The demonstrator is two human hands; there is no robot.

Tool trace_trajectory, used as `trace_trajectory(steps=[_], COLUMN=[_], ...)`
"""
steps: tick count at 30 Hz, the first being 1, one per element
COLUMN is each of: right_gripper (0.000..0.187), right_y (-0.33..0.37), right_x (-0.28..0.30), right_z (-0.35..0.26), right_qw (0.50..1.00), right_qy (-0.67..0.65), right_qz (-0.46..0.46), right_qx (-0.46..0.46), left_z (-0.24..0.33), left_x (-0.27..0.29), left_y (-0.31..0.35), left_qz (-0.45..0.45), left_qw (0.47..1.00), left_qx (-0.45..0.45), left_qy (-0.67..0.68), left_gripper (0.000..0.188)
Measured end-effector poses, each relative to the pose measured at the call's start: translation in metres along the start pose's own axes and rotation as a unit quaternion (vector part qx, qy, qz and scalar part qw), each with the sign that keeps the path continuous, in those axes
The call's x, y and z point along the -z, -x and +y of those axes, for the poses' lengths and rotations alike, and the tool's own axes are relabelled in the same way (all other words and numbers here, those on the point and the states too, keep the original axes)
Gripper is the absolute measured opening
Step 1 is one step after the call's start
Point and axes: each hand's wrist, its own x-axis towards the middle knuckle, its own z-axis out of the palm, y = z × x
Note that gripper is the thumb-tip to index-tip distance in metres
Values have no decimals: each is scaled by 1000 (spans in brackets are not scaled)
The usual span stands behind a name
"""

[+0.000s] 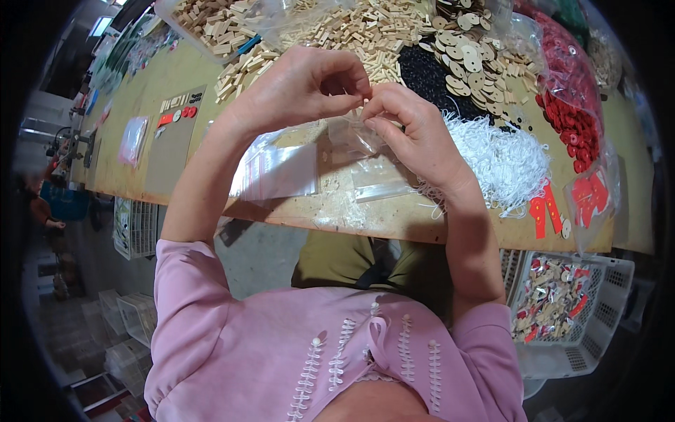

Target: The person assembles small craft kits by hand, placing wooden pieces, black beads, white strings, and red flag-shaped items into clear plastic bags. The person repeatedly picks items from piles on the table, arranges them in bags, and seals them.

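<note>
A small clear bag (354,135) is pinched at its top between both hands, raised above the table (394,214). The left hand (299,88) and right hand (411,126) are held fingertip to fingertip. White string (506,158) is piled just beside the right hand; wooden pieces (365,28) lie beyond both.

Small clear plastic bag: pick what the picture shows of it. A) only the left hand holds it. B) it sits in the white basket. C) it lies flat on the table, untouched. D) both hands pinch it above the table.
D: the left hand and right hand meet at the top of the small clear plastic bag, raised over the table.
</note>
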Motion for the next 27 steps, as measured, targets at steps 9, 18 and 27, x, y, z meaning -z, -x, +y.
trace_trajectory(steps=[9, 18, 27], right_gripper=[9, 8, 16], right_y=[2, 27, 110], right_x=[0, 3, 35], right_z=[8, -43, -71], right_qw=[1000, 996, 998], right_qy=[-29, -45, -54], right_qz=[-9, -50, -23], right_qx=[0, 58, 5], left_z=[-48, -61, -55], left_x=[11, -59, -108], left_y=[1, -74, -143], left_qz=[75, 90, -7], left_qw=[972, 993, 984], left_qx=[40, 52, -42], left_qy=[221, 53, -172], left_gripper=[17, 31, 54])
